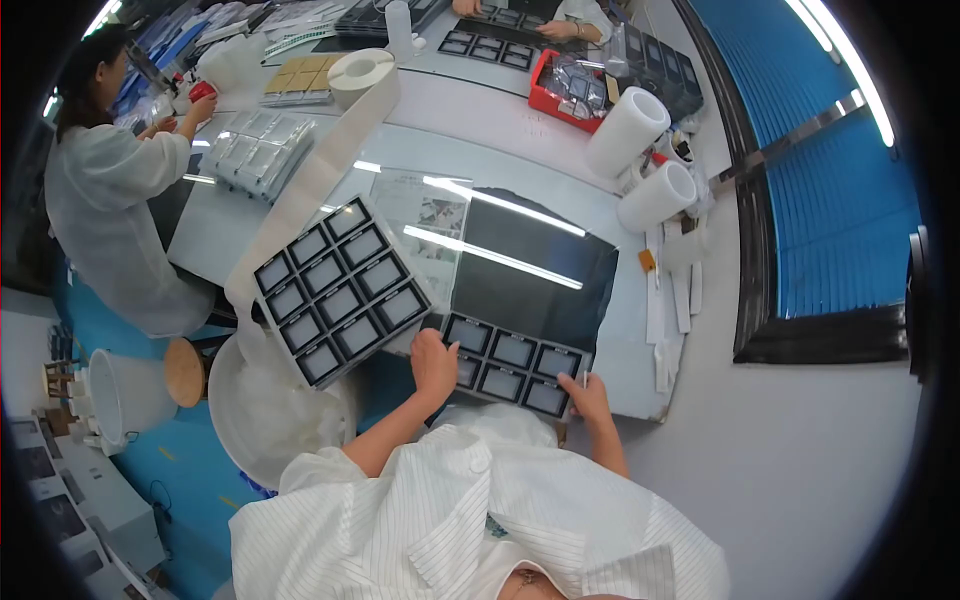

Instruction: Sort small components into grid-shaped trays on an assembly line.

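Note:
At the table's near edge, my left hand (435,364) is closed on the left side of a small tray (536,354) with black-framed grey panels in two rows. On the right side, my right hand (589,398) grips the same tray, its thumb on the top near the lower right corner. Left of it, a bigger tray (378,346) of similar framed panels lies slanted, partly over the table's edge. My left hand is close to its lower right corner. Beyond the small tray, a dark mat (530,250) lies on the glossy tabletop.
A roll of white strip (362,75) trails down to a white bin (235,400) on the left. White rolls (630,132) and a red crate (540,100) stand at the right back. One co-worker (110,200) is at left; another's hands (557,30) show at the far side.

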Demonstrator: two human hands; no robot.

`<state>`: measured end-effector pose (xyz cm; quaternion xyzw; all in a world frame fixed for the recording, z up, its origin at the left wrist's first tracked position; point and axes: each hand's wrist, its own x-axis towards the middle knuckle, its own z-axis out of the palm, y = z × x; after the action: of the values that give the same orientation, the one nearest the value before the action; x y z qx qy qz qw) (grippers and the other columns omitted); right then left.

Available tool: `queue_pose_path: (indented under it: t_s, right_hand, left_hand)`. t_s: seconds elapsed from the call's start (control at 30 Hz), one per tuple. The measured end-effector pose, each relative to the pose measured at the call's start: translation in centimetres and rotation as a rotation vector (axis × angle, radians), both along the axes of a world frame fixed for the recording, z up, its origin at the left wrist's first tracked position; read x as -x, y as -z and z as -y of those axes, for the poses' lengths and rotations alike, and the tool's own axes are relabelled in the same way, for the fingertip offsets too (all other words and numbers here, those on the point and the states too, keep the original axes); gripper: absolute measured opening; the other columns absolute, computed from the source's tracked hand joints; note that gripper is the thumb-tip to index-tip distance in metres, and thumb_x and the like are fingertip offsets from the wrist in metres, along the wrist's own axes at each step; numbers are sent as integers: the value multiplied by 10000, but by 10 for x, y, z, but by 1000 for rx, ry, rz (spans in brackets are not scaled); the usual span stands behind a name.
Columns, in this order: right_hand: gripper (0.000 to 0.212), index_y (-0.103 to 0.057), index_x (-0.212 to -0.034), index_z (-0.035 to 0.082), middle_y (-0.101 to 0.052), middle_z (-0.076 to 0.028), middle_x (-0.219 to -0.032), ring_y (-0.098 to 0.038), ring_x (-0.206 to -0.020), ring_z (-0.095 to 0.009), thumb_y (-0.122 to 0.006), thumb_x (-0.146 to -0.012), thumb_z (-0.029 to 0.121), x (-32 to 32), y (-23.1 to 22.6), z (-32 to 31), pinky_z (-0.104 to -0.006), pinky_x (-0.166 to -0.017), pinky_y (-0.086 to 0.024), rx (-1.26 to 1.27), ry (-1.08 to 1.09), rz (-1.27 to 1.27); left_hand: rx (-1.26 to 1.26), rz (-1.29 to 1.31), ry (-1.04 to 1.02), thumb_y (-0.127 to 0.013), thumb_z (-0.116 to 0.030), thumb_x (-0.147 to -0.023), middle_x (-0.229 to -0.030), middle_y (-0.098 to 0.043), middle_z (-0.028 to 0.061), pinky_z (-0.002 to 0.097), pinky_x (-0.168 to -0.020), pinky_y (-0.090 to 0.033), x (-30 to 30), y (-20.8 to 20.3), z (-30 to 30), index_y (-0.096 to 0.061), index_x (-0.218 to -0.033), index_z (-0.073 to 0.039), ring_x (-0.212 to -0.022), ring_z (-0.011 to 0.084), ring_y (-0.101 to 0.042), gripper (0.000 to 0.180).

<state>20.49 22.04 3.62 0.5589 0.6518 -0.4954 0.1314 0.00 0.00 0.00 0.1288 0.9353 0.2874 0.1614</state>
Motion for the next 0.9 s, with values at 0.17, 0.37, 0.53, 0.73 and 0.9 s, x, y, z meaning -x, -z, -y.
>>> queue_pose_path:
  t_s: [0.17, 0.37, 0.53, 0.73, 0.9]
  right_hand:
    - [233, -618, -839, 18, -522, 19, -636, -504, -604, -68, -754, -773, 194, 10, -12, -41, -266, -561, -447, -247, -113, -535]
    - [188, -653, -926, 4, -553, 28, -686, -495, -659, -57, -725, -799, 122, 109, -128, -131, -228, -568, -393, -394, -455, -573]
    - [186, -641, -892, 10, -584, -37, -688, -514, -624, -96, -702, -824, 172, 276, -252, -148, -272, -558, -412, -724, -802, -678]
    - [234, -626, -810, 8, -550, 17, -654, -460, -610, -66, -720, -825, 221, 480, -228, -187, -234, -574, -383, -675, -578, -1102]
    - [283, -605, -737, -1, -586, -17, -667, -507, -641, -88, -749, -768, 241, 589, -85, -249, -299, -582, -424, -521, -195, -1178]
  left_hand:
    - [-143, 110, 40, -739, -160, -766, -932, -594, 143, 431, -820, -429, 9, -4, -7, -547, -934, -28, -924, 347, -541, 287]
    - [-453, 74, -141, -663, -183, -863, -835, -570, 112, 392, -737, -424, 12, 8, -19, -548, -929, -17, -817, 272, -533, 213]
    - [-322, -65, 119, -581, -211, -902, -842, -580, 93, 411, -752, -429, 23, -11, -26, -578, -897, -38, -828, 288, -539, 173]
    - [-123, -451, 402, -649, -276, -804, -798, -536, 17, 311, -680, -463, 32, 5, -17, -586, -786, -132, -788, 192, -550, 157]
    - [-166, -433, 396, -645, -262, -799, -798, -532, 20, 312, -663, -464, 34, 7, -17, -579, -796, -124, -781, 193, -552, 154]
